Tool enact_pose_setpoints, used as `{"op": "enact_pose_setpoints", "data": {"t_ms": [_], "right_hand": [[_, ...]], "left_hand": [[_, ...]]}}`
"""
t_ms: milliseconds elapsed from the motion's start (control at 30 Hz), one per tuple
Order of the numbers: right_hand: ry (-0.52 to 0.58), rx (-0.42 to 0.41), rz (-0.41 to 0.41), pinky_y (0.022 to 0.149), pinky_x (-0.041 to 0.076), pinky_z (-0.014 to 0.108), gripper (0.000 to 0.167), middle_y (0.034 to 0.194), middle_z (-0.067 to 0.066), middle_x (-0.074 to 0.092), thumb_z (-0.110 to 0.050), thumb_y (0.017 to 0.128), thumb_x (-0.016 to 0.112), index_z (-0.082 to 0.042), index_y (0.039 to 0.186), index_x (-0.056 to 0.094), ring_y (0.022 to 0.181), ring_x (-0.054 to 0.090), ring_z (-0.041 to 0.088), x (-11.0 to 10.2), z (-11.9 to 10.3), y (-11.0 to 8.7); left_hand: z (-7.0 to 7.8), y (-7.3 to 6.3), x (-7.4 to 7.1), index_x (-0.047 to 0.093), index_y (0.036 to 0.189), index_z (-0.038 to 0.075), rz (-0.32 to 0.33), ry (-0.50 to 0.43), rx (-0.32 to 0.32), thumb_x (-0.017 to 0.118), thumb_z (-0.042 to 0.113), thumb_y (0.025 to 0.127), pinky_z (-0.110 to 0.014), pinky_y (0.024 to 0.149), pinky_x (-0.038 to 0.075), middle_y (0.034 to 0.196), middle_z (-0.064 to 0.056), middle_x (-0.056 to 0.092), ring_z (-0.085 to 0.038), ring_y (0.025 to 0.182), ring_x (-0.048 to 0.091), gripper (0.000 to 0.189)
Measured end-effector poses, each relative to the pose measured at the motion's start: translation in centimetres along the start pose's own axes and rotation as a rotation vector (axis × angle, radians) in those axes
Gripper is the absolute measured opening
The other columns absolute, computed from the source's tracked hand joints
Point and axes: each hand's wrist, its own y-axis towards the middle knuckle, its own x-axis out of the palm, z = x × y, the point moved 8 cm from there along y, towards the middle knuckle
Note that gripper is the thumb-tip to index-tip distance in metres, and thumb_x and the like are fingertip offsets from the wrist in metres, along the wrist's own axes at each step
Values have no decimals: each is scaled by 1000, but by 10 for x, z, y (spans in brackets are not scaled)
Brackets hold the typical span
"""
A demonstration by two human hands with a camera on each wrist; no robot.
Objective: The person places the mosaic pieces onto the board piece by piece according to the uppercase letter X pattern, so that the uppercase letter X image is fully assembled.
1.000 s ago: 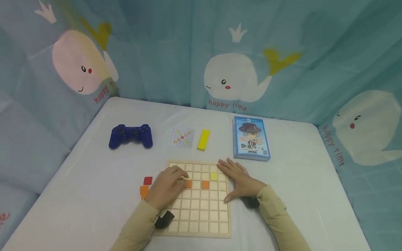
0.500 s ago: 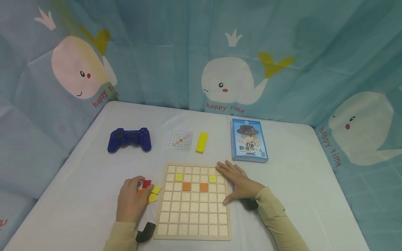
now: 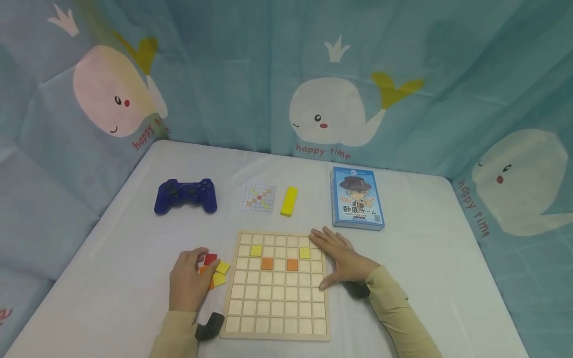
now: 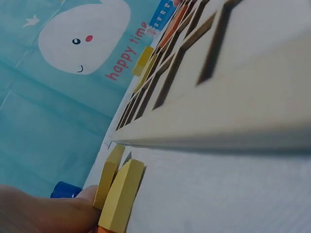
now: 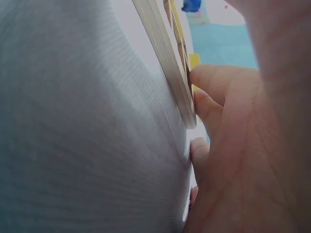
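My left hand (image 3: 190, 278) is at the small pile of square tiles left of the board, thumb and index finger closed round a red tile (image 3: 210, 259). Beside the thumb lie two yellow tiles (image 3: 221, 273), also close up in the left wrist view; orange tiles (image 3: 203, 270) show partly under the hand. My right hand (image 3: 342, 256) rests spread along the right edge of the wooden grid board (image 3: 277, 318), fingertips at its upper corner and thumb lower down. Two yellow tiles (image 3: 256, 250) and two orange tiles (image 3: 267, 264) sit in the board's upper cells.
Behind the board lie a card with a coloured grid pattern (image 3: 258, 198) and a yellow block (image 3: 289, 201). A blue game controller (image 3: 185, 195) is at the back left, a blue game box (image 3: 357, 198) at the back right. A whale-print curtain (image 3: 224, 99) hangs round the table.
My left hand has moved from the board's upper left cells back to the tile pile, uncovering a yellow tile in the board. My right hand has stayed at the board's edge.
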Motion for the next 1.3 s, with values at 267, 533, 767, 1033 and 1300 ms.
{"op": "enact_pose_setpoints", "data": {"t_ms": [267,533,767,1033,1300], "right_hand": [[4,0,-1,116,1,55,124,161,3,9,-61,59,81,-16,154,16,148,-1,31,-5,-2,-1],[7,-2,13,116,0,54,123,161,2,10,-59,59,81,-17,154,16,148,-1,31,-7,-2,-2],[7,-11,15,116,1,54,123,161,0,9,-61,59,80,-18,154,16,148,-1,30,-5,0,-2],[18,-26,9,116,0,54,123,161,1,9,-61,60,80,-17,154,15,148,-2,30,-2,1,-1],[1,-14,5,116,1,54,123,161,-2,8,-65,60,78,-20,154,15,148,-2,28,1,4,1]], "left_hand": [[-1,2,2,63,112,0,-23,-19,-25,78,19,81,-43,77,47,105,-16,53,-30,91,53,40],[3,3,-2,65,113,0,27,8,-3,76,15,80,-43,76,46,100,-17,60,-30,90,54,37],[27,-6,-12,64,104,4,122,-122,125,79,9,76,-35,72,41,96,-10,62,-22,82,52,32],[112,-41,14,60,86,13,-31,-249,694,83,7,70,-21,75,45,91,3,63,-12,84,57,28],[125,-51,51,63,85,20,-160,-201,743,83,12,73,-26,79,50,92,10,64,-8,90,57,24]]}}
